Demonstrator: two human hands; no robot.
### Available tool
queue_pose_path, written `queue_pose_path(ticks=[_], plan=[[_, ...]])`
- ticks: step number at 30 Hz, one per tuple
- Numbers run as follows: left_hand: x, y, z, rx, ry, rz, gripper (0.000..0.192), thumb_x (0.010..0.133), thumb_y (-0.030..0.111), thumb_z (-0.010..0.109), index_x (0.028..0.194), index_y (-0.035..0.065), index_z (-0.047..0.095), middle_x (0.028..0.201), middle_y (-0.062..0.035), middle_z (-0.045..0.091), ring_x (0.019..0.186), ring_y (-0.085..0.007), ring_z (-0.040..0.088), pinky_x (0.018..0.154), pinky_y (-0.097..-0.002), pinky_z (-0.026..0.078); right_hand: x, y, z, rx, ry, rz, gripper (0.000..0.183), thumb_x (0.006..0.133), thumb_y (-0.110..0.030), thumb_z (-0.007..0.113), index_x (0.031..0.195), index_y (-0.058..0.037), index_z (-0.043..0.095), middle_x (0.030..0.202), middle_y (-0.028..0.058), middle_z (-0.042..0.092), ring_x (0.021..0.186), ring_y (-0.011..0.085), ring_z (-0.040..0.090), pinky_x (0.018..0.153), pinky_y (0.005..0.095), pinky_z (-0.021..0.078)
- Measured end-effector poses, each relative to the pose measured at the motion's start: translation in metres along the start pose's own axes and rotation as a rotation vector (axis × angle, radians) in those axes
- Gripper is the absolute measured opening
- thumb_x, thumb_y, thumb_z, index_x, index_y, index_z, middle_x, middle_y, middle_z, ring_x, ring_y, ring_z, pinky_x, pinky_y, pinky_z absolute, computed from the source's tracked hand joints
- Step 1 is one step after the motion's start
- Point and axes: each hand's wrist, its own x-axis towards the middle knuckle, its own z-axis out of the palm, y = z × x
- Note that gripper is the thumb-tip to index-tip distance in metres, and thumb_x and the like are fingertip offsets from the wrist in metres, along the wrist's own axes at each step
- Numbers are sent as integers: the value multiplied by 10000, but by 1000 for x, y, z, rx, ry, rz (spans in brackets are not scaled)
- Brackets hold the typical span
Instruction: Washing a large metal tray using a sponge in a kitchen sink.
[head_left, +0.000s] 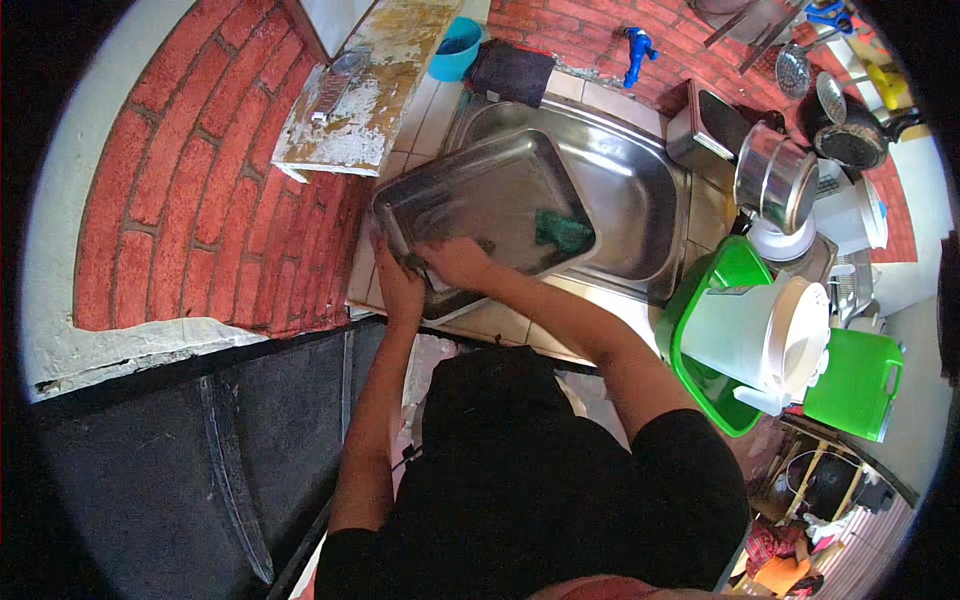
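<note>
A rectangular stainless steel pan (510, 184) rests tilted over the left part of a steel sink (622, 195). At its near left corner, my left hand (399, 289) grips the rim from outside. My right hand (457, 264) is inside the pan by the same corner, fingers bent against the wall; whether it holds something small there is hidden. A green scouring pad or cloth (562, 231) lies in the pan near its right end. Behind the sink, a blue tap (637, 56) sticks out of the brick-patterned wall.
A green basin (675, 330) holding a white bucket (731, 326) stands right of the sink, near a steel pot (776, 180) and a green board (855, 382). A dark cloth (514, 71) and turquoise bowl (455, 49) sit behind. A worn wooden board (352, 105) juts out at left.
</note>
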Motion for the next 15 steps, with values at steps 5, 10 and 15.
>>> queue_pose_path(ticks=[5,10,15], plan=[[0,3,-1,37,-14,-15,604,802,-108,381,1388,-40,254,1475,-271,202,1388,-374,189,1140,-400,160,-24,84,-21,-73,103,416,216,808,-195,561,996,-95,529,720,159,635,612,357,633,517,480,493],[1,12,-5,20,-53,-25,616,805,-99,393,1396,-38,234,1483,-265,183,1393,-371,176,1144,-399,156,-12,70,-15,-173,144,564,251,782,-186,578,1011,-90,542,789,157,641,695,359,638,574,487,496],[2,-3,4,73,-42,6,633,791,-103,405,1397,-33,237,1494,-257,160,1395,-373,168,1146,-400,154,-30,-7,-2,-123,-21,68,259,693,-164,599,929,-63,633,875,142,646,858,319,619,735,467,483]])
